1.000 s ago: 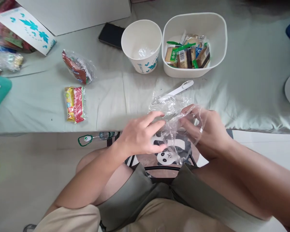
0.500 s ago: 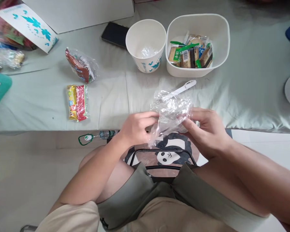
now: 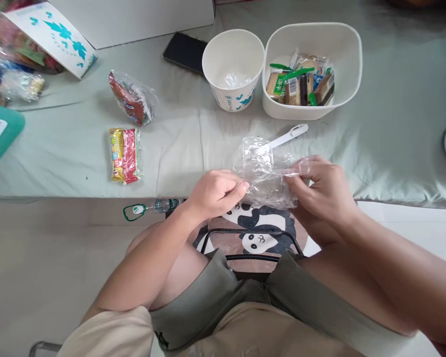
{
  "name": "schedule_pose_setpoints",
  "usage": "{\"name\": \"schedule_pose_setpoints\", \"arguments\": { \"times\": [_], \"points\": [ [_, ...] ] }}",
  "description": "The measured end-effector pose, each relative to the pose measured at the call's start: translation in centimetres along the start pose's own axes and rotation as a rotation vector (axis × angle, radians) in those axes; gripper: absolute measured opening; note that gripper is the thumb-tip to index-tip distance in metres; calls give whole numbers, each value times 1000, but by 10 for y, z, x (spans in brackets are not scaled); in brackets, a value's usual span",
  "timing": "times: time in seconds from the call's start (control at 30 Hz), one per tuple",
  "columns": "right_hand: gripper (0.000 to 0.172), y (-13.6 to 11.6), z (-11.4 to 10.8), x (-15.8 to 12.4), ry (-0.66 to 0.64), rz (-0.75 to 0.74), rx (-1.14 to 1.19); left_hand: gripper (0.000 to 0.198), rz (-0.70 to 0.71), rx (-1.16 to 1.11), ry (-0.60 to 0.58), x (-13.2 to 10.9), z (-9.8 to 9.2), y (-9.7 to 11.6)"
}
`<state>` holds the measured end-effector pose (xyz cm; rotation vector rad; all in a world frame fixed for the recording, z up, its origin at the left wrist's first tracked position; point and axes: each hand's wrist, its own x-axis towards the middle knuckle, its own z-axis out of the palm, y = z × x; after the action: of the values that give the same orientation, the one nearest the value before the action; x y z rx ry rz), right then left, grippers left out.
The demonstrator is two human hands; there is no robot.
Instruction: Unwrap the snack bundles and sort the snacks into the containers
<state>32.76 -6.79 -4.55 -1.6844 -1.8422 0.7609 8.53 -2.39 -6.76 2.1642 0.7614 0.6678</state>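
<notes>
A crumpled clear plastic bag (image 3: 263, 173) is stretched between my two hands at the front edge of the cloth-covered table. My left hand (image 3: 219, 193) pinches its left side, thumb against curled fingers. Its right side is gripped by my right hand (image 3: 319, 186), between thumb and fingertips. Just beyond the bag lies a white sealing tool (image 3: 290, 136), its near end overlapped by the plastic. Further back stand a white paper cup (image 3: 232, 69) with clear plastic inside and a white bin (image 3: 349, 74) holding several wrapped biscuits (image 3: 301, 87).
Two snack packets, a yellow-and-red one (image 3: 125, 155) and a brown one (image 3: 130, 98), lie to the left. A black phone (image 3: 185, 52) rests behind the cup. A teal container (image 3: 2, 133) stands far left. Below the edge are a panda-patterned surface (image 3: 273, 220) and a bottle (image 3: 167, 205).
The bag is spread wider and flatter between my hands, and its lower corner has lifted. My left thumb now shows on the plastic. The view has shifted slightly.
</notes>
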Motion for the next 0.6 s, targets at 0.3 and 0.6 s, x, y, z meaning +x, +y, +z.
{"name": "schedule_pose_setpoints", "arguments": {
  "times": [0.3, 0.6],
  "points": [
    [25, 10, 12, 12, 110, 63, -185, 58, -218, 176, 126, 0, 3, 1],
    [35, 30, 10, 29, 309, 24, -95, 53, -252, 264, 176, 2, 1, 0]
  ]
}}
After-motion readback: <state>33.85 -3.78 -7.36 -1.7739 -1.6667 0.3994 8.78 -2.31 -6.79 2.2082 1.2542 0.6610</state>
